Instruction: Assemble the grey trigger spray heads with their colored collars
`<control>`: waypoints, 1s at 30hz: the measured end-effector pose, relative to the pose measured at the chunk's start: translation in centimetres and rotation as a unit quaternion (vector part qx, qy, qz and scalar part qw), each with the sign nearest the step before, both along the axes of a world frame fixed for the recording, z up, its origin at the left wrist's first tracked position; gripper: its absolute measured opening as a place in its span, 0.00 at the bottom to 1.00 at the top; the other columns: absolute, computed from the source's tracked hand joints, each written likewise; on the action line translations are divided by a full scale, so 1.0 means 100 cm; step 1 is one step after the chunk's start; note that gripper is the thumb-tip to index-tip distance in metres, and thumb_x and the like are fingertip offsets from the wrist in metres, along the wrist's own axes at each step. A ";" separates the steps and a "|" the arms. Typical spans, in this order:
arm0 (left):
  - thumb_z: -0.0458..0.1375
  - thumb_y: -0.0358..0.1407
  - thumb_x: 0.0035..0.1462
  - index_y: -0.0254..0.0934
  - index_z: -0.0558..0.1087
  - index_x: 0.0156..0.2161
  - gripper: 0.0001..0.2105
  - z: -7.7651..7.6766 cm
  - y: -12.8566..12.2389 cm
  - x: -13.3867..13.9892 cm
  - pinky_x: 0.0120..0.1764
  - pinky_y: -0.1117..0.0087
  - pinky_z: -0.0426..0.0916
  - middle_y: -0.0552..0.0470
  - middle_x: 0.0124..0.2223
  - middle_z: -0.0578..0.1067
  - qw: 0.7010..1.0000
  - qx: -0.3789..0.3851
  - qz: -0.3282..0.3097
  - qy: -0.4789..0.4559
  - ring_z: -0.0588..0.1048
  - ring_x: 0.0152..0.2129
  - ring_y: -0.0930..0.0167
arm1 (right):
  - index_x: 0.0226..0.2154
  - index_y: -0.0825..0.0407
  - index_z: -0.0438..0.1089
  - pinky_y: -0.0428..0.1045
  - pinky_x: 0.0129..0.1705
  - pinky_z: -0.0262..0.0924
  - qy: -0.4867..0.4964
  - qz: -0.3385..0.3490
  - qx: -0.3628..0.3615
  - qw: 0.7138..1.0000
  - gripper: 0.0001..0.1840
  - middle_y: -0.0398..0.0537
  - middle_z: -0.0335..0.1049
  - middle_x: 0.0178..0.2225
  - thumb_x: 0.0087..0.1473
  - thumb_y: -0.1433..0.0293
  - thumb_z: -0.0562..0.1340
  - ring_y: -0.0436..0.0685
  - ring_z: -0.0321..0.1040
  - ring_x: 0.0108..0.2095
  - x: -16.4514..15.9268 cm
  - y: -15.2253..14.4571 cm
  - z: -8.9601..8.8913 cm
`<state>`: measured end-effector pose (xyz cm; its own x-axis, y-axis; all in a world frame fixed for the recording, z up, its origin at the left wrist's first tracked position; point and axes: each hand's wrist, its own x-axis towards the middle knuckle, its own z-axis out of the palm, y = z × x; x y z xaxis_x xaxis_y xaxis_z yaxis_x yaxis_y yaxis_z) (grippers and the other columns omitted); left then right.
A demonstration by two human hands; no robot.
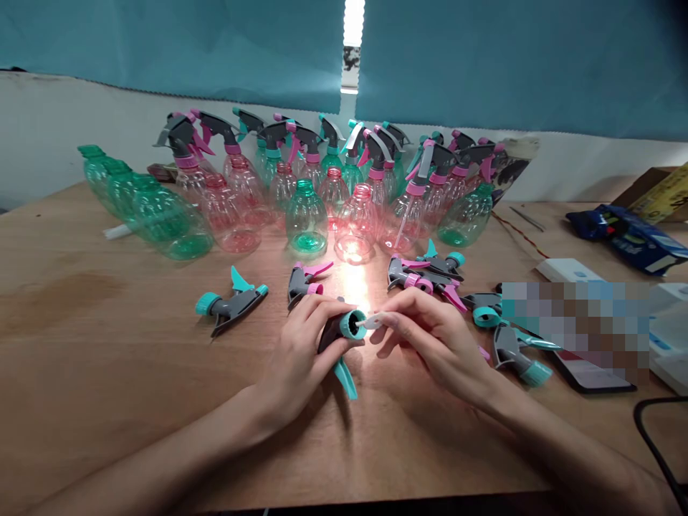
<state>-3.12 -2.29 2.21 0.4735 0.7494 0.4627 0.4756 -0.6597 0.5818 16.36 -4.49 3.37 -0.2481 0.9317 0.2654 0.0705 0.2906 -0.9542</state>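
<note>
My left hand [304, 351] is closed around a dark grey trigger spray head [332, 331], its teal collar opening towards the right and its teal lever pointing down. My right hand [430, 337] pinches a small whitish piece [373, 321] between thumb and fingertips. A thin stem on that piece reaches into the collar's opening; how deep it goes is hidden. To the left lies a loose spray head [231, 304] with a teal collar and lever. Beyond my hands is a spray head with pink parts [307, 282].
More spray heads [424, 276] lie in a heap beyond my right hand, and another [516, 351] is at the right. Green bottles [306, 222] and pink bottles [355, 222] stand behind, several with spray heads on. A phone [596, 376], partly blurred, and a blue packet [631, 233] lie at the right.
</note>
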 end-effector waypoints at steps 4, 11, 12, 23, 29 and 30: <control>0.56 0.27 0.57 0.37 0.69 0.43 0.09 0.000 -0.002 0.001 0.43 0.66 0.66 0.50 0.41 0.71 1.000 0.001 -0.002 -0.003 0.70 0.40 0.67 | 0.30 0.52 0.66 0.45 0.26 0.64 -0.033 -0.009 -0.012 0.999 0.13 0.40 0.68 0.21 0.62 0.63 0.54 0.48 0.68 0.22 -0.004 -0.002 -0.003; 0.56 0.26 0.56 0.38 0.69 0.44 0.11 0.001 -0.009 0.005 0.39 0.70 0.66 0.52 0.39 0.71 0.998 -0.037 -0.036 -0.030 0.70 0.37 0.70 | 0.27 0.51 0.63 0.43 0.18 0.51 -0.113 -0.099 0.105 0.983 0.12 0.36 0.63 0.18 0.62 0.65 0.54 0.44 0.56 0.14 -0.011 0.000 -0.005; 0.56 0.25 0.56 0.38 0.69 0.43 0.11 0.001 -0.009 0.006 0.39 0.70 0.66 0.53 0.38 0.71 0.997 -0.047 -0.038 -0.037 0.70 0.36 0.70 | 0.27 0.51 0.63 0.43 0.19 0.51 -0.121 -0.098 0.121 0.980 0.12 0.37 0.63 0.18 0.61 0.65 0.55 0.45 0.56 0.15 -0.012 0.000 -0.006; 0.58 0.24 0.54 0.41 0.69 0.44 0.13 0.001 -0.012 0.005 0.37 0.74 0.64 0.56 0.40 0.71 0.992 -0.105 -0.050 -0.057 0.70 0.38 0.72 | 0.35 0.49 0.59 0.42 0.19 0.53 -0.064 -0.101 0.081 0.990 0.08 0.34 0.59 0.21 0.56 0.66 0.61 0.45 0.56 0.18 -0.007 0.003 -0.013; 0.58 0.24 0.55 0.38 0.69 0.45 0.13 0.003 -0.006 -0.002 0.43 0.70 0.62 0.53 0.40 0.71 0.997 -0.053 -0.033 -0.042 0.69 0.40 0.70 | 0.37 0.49 0.61 0.44 0.27 0.63 -0.077 -0.072 0.124 0.987 0.11 0.40 0.67 0.31 0.53 0.71 0.65 0.49 0.68 0.31 0.005 0.003 0.010; 0.58 0.24 0.55 0.37 0.69 0.45 0.13 0.003 -0.005 -0.003 0.43 0.70 0.62 0.53 0.40 0.71 0.998 -0.044 -0.034 -0.039 0.69 0.40 0.70 | 0.38 0.49 0.61 0.44 0.27 0.64 -0.091 -0.049 0.133 0.986 0.12 0.41 0.69 0.32 0.53 0.72 0.64 0.49 0.69 0.32 0.007 0.001 0.013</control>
<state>-3.40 -2.82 2.56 0.4904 0.7561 0.4333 0.3819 -0.6334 0.6730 17.01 -4.38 4.63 -0.2276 0.8567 0.4629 0.2742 0.5125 -0.8137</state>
